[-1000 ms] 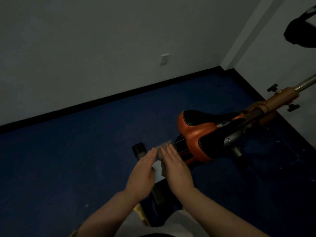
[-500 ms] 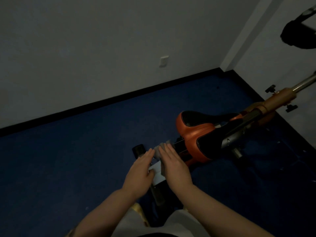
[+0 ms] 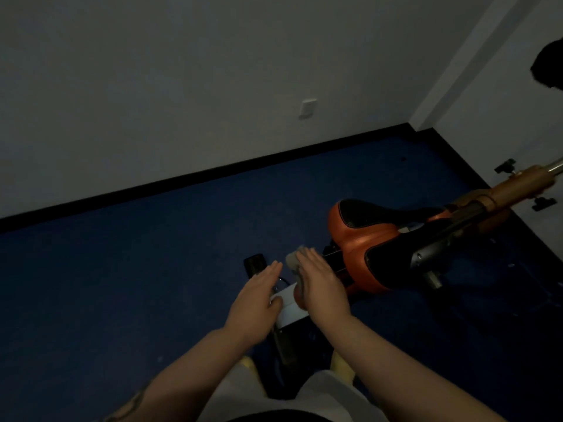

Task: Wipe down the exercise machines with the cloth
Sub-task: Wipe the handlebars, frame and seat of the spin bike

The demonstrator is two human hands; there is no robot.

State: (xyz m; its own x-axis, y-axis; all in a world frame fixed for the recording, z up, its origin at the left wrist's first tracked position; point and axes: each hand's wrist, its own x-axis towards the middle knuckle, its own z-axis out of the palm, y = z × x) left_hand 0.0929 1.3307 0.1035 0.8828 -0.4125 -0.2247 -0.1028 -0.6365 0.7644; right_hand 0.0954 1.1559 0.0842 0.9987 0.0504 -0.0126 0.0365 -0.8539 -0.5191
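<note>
An exercise bike lies low in front of me, with an orange and black saddle [image 3: 365, 239] and an orange frame tube [image 3: 511, 190] running to the right. A grey cloth [image 3: 294, 263] lies on the bike's white rear part [image 3: 288, 307]. My right hand [image 3: 323, 284] presses flat on the cloth with straight fingers. My left hand [image 3: 256, 295] rests flat on the left side of the white part, fingers straight, a short gap from the cloth.
Dark blue carpet [image 3: 122, 284] covers the floor up to a black skirting board and a pale wall with a socket plate [image 3: 307, 108]. A black pedal-like piece [image 3: 254, 264] sits just beyond my left hand. A dark handlebar grip [image 3: 548, 65] shows at top right.
My two hands have drawn apart a little, uncovering more of the white part. The cloth now bunches under my right hand. The view has shifted slightly.
</note>
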